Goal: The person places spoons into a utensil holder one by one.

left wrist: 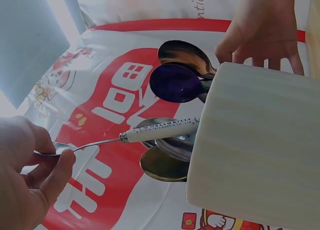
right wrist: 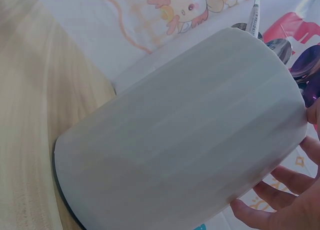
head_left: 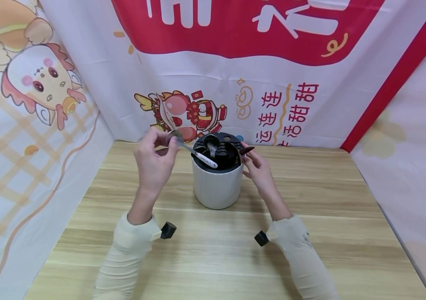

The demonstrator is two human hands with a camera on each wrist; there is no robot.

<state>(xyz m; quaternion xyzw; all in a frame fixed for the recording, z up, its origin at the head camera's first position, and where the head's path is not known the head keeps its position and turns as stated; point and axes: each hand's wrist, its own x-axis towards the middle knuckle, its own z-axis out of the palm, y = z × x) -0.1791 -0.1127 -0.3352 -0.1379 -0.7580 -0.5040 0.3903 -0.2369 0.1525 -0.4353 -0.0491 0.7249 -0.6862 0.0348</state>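
In the head view, a white cylindrical utensil holder [head_left: 217,189] with a black slotted top stands upright on the table. My left hand [head_left: 156,160], at its upper left, pinches the bowl of a spoon between thumb and fingers. That spoon [left wrist: 159,130] has a thin metal neck and a white printed handle, whose end lies over the holder's mouth. My right hand [head_left: 259,168] rests its fingertips against the holder's right side near the rim. Other spoons stand bowl-up in the holder, among them a purple one [left wrist: 175,83], a copper one [left wrist: 186,57] and a gold one [left wrist: 164,165].
The light wood table [head_left: 213,254] runs back to a printed cloth backdrop [head_left: 213,66] close behind the holder. Cloth walls rise at the left and right. A small black block [head_left: 168,230] sticks out from the left cuff, and another [head_left: 261,238] from the right.
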